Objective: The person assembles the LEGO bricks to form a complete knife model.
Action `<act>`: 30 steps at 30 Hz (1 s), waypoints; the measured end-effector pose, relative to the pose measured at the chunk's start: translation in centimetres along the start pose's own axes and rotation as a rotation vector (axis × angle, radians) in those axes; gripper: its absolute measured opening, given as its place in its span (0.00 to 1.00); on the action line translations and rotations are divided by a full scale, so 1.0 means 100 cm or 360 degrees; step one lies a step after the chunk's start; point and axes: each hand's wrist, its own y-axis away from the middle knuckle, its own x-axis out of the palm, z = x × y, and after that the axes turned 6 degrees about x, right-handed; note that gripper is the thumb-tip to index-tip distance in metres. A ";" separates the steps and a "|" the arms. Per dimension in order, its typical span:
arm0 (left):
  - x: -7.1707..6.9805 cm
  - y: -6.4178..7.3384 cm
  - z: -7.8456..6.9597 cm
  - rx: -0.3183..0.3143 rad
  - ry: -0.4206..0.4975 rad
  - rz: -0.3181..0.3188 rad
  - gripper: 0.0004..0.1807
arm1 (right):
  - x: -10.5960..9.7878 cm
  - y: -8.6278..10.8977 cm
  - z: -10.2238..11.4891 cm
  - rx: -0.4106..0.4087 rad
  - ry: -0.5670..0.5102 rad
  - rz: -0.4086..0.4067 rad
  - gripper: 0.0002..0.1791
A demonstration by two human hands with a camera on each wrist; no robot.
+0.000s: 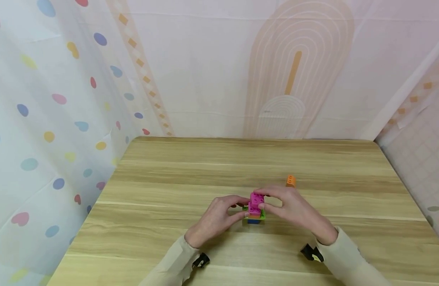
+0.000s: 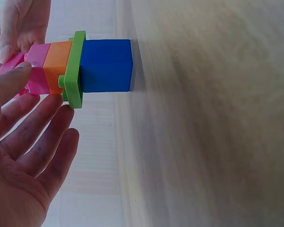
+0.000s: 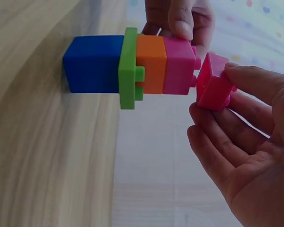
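Note:
A stack of toy building blocks stands on the wooden table: a blue block [image 3: 94, 64] at the bottom, then a green plate [image 3: 128, 68], an orange block [image 3: 150, 64] and a pink block [image 3: 179, 66]. My left hand [image 1: 217, 216] holds the stack at the pink block, thumb on one side and fingers on the other. Between thumb and fingers, my right hand [image 1: 291, 206] pinches a second, brighter pink block [image 3: 213, 81]. In the right wrist view this block is tilted, just over the studs of the stack's top block, with a narrow gap showing.
A loose orange block [image 1: 291, 181] lies on the table [image 1: 205, 167] beyond my right hand. Black wrist straps [image 1: 312, 253] stick out by the cuffs. Patterned curtains [image 1: 205, 71] hang along the back and sides of the table.

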 end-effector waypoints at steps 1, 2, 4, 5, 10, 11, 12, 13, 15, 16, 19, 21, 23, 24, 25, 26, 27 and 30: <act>0.000 0.000 0.000 0.0004 -0.0001 0.0000 0.16 | 0.001 0.000 0.000 -0.0008 0.0007 0.0001 0.19; 0.000 0.000 0.000 0.0007 -0.0001 -0.0001 0.16 | 0.002 0.001 0.000 0.0004 0.0009 0.0007 0.19; 0.000 0.000 0.000 0.0011 -0.0003 -0.0003 0.15 | 0.003 0.002 0.001 0.0008 0.0010 0.0010 0.19; 0.000 0.000 0.000 0.0012 -0.0002 -0.0003 0.15 | 0.004 0.002 0.001 -0.0005 0.0013 0.0005 0.19; 0.001 0.000 0.001 0.0005 -0.0003 0.0000 0.15 | 0.010 0.003 -0.001 -0.0099 0.0003 -0.0057 0.16; 0.001 0.000 0.001 0.0006 0.0002 -0.0001 0.15 | 0.011 0.003 -0.001 -0.0122 0.0006 -0.0073 0.16; 0.001 0.000 0.001 0.0006 0.0005 -0.0002 0.15 | 0.012 0.003 -0.001 -0.0139 0.0004 -0.0089 0.16; 0.001 0.000 0.001 0.0007 0.0008 -0.0003 0.15 | 0.013 0.003 -0.002 -0.0149 0.0004 -0.0101 0.15; 0.001 0.000 0.001 0.0010 0.0011 -0.0005 0.15 | 0.014 0.004 -0.002 -0.0164 0.0009 -0.0116 0.15; 0.001 0.000 0.001 0.0011 0.0012 -0.0005 0.15 | 0.014 0.004 -0.002 -0.0173 0.0011 -0.0120 0.16; 0.001 0.000 0.001 0.0010 0.0001 -0.0002 0.15 | 0.015 0.004 -0.002 -0.0212 0.0015 -0.0132 0.16; 0.001 0.000 0.001 0.0007 -0.0004 0.0003 0.15 | 0.016 0.003 -0.003 -0.0262 0.0014 -0.0143 0.16; 0.001 0.000 0.002 0.0005 -0.0006 0.0006 0.15 | 0.016 0.003 -0.004 -0.0327 0.0014 -0.0155 0.17; 0.001 0.000 0.002 0.0004 -0.0004 0.0007 0.15 | 0.016 0.003 -0.005 -0.0358 0.0013 -0.0163 0.17; 0.001 0.000 0.002 0.0005 -0.0002 0.0006 0.15 | 0.016 0.003 -0.005 -0.0393 0.0016 -0.0167 0.18; 0.002 0.000 0.002 0.0008 0.0001 0.0004 0.15 | 0.016 0.002 -0.006 -0.0419 0.0015 -0.0166 0.18; 0.002 0.000 0.001 0.0011 0.0008 0.0001 0.15 | 0.016 0.003 -0.006 -0.0442 0.0016 -0.0164 0.18; 0.004 0.002 0.000 0.0030 0.0020 -0.0010 0.15 | 0.017 0.004 -0.004 -0.0481 0.0016 -0.0150 0.19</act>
